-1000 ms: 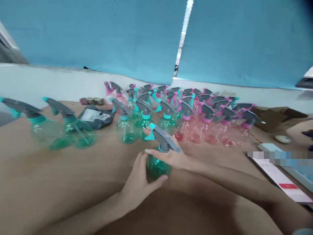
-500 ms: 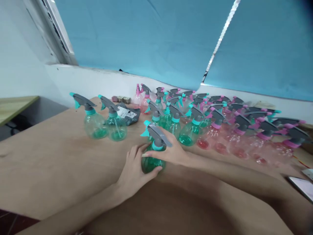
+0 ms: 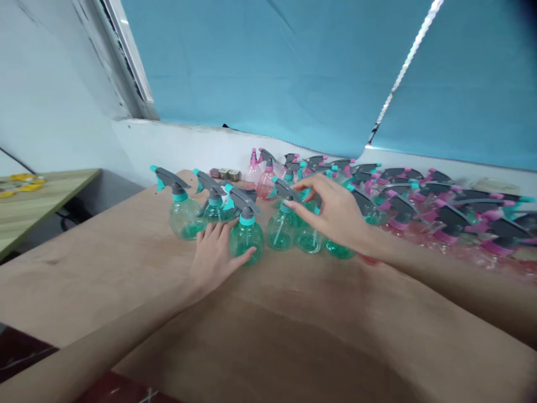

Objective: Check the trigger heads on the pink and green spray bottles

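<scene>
A green spray bottle [image 3: 246,236] with a grey and teal trigger head stands on the brown table [image 3: 126,268]. My left hand [image 3: 213,254] cups its left side and base, thumb under its front. My right hand [image 3: 335,212] hovers with fingers spread over the head of another green spray bottle [image 3: 280,228], fingertips at its grey trigger. Two more green bottles [image 3: 184,210] stand to the left of the held one.
Several green and pink spray bottles [image 3: 403,212] crowd the table's far side toward the right. Blue blinds [image 3: 272,67] hang behind over a white sill. A second wooden table [image 3: 29,198] with yellow items is at the far left. Small blocks [image 3: 224,173] lie by the sill.
The view swung left. My left hand slid the green bottle away toward the two left bottles. My right hand let go of its trigger head and reached out to another bottle.
</scene>
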A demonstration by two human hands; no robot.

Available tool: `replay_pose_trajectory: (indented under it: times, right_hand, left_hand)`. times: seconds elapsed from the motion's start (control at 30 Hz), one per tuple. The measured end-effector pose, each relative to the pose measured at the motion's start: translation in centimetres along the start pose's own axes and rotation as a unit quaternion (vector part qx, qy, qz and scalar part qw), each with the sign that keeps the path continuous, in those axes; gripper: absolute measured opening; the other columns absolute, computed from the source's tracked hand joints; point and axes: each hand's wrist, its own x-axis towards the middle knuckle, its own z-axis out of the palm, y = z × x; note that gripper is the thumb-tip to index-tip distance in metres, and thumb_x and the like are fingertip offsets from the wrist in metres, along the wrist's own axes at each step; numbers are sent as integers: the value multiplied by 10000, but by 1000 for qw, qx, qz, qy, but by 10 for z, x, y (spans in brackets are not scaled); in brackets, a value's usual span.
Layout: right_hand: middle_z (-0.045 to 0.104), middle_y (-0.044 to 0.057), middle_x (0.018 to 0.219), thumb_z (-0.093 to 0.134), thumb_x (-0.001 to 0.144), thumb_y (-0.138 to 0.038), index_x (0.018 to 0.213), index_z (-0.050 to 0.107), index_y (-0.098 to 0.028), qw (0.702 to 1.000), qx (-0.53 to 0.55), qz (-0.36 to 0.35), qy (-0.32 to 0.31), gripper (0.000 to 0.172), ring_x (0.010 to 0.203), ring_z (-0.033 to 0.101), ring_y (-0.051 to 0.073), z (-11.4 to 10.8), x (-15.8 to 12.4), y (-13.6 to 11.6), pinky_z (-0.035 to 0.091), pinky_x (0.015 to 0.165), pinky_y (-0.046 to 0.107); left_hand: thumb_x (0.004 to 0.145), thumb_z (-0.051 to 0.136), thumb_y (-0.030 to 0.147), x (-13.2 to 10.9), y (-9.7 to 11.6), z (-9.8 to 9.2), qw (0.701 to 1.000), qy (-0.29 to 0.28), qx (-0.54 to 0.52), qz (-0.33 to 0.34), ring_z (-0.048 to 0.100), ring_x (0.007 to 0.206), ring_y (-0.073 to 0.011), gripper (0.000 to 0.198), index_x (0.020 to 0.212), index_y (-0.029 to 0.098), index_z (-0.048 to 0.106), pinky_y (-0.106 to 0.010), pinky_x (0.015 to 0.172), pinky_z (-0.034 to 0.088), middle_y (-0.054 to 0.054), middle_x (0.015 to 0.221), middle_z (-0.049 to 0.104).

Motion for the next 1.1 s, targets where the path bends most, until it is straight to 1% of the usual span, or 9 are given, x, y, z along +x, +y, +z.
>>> replay_pose_trajectory:
  times: [0.13, 0.3, 0.5, 0.63, 0.77, 0.87, 0.97, 1.03, 1.1]
  right_hand:
    - [663, 89, 1085, 534, 839, -464, 1121, 558, -171, 988, -120, 78, -58, 408, 785, 649, 248, 0, 20, 4, 481, 686, 385]
    - [705, 129, 958, 490, 832, -542, 1224, 502, -133, 964, -150, 145, -164, 567, 881, 659, 329, 13, 30, 4, 482, 709, 431]
    - [708, 151, 867, 435, 878, -484, 1228, 494, -114, 943, -198, 141, -227, 512, 817, 662, 337, 27, 33, 5, 454, 633, 396]
    - [706, 137, 872, 418, 899, -450, 1152, 533, -130, 941, -206, 136, -232, 423, 820, 658, 325, 31, 34, 7, 434, 608, 369]
    - [704, 126, 855, 403, 907, -456, 1155, 527, -143, 941, -206, 132, -233, 419, 810, 656, 319, 31, 32, 9, 412, 570, 345]
    - [702, 129, 855, 394, 908, -466, 1133, 533, -141, 942, -202, 130, -233, 419, 807, 653, 322, 30, 30, 8, 384, 539, 328]
    - [699, 132, 848, 378, 916, -460, 1124, 530, -133, 942, -199, 126, -238, 416, 798, 651, 319, 27, 29, 7, 348, 515, 312]
    - [697, 132, 848, 375, 921, -449, 1130, 523, -130, 942, -197, 122, -244, 409, 801, 649, 317, 25, 28, 5, 326, 509, 305]
    - [696, 129, 839, 378, 923, -439, 1127, 521, -128, 942, -191, 116, -250, 399, 797, 649, 308, 22, 26, 3, 315, 511, 302]
  left_hand:
    - [820, 581, 539, 11, -3, 2, 1000, 6, 31, 1, 471, 1044, -371, 583, 1230, 134, 497, -478, 834, 382, -165, 1138, 534]
    - [819, 587, 551, 22, 0, 0, 998, 3, 54, 15, 457, 1032, -372, 585, 1213, 122, 529, -468, 841, 377, -169, 1131, 502]
    - [837, 558, 574, 31, -2, 5, 997, 5, 68, 21, 459, 1027, -360, 569, 1231, 164, 522, -453, 831, 388, -152, 1129, 500]
    - [833, 541, 603, 35, -6, 13, 997, 9, 71, 22, 459, 1033, -372, 617, 1256, 155, 507, -472, 828, 384, -159, 1115, 509]
    - [841, 541, 593, 36, -5, 13, 997, 13, 71, 20, 459, 1037, -377, 642, 1284, 132, 483, -471, 829, 383, -172, 1109, 503]
    - [844, 536, 591, 27, -3, 10, 997, 19, 66, 18, 466, 1018, -360, 689, 1344, 135, 407, -461, 824, 393, -166, 1120, 486]
    - [884, 515, 516, 6, 1, 6, 999, 32, 15, 30, 474, 1001, -332, 654, 1399, 167, 313, -458, 829, 395, -145, 1119, 471]
    - [904, 496, 452, -12, 6, 3, 999, 18, -28, 34, 476, 992, -328, 594, 1400, 182, 313, -478, 833, 394, -136, 1093, 474]
    - [912, 484, 398, -29, 13, 1, 993, -20, -101, 51, 483, 988, -325, 520, 1373, 193, 356, -500, 839, 396, -125, 1085, 482]
